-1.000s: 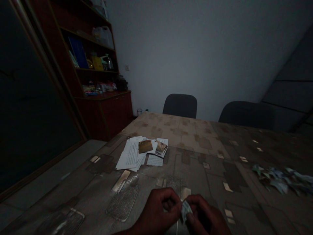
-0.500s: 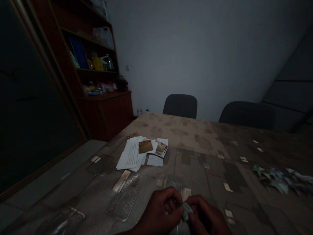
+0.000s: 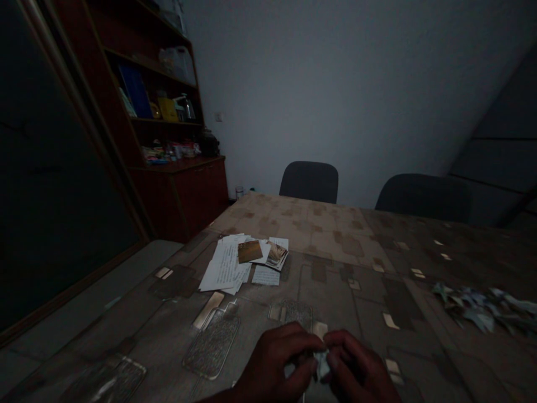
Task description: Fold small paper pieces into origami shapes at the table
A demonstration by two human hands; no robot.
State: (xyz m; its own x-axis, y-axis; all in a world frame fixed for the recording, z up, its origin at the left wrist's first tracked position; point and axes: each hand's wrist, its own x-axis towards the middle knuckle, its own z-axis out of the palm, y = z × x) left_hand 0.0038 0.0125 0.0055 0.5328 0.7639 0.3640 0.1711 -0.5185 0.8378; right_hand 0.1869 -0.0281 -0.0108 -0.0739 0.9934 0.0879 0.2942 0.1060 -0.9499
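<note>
Low in the head view, a small folded piece of pale paper (image 3: 322, 366) is pinched between my two hands above the table. My left hand (image 3: 279, 361) grips its left side with thumb and fingertips, the fingers curled. On its right side, the closed fingers of my right hand (image 3: 358, 369) hold it as well. My fingers cover much of the paper, and the dim light hides its exact shape. Off to the right lies a heap of crumpled or folded pale paper pieces (image 3: 482, 310), apart from my hands.
Written sheets (image 3: 224, 266) lie left of centre on the patterned tablecloth (image 3: 335, 274), with a brown card (image 3: 250, 251) and a small stack of pictures (image 3: 276, 254) on top. Two dark chairs (image 3: 309, 182) stand behind the table. A red-brown cabinet (image 3: 197, 193) with shelves is at left.
My left fingers have come over the top of the paper, and my right fingers have closed in nearer to them. Less of the paper shows now. The table's other things stay put.
</note>
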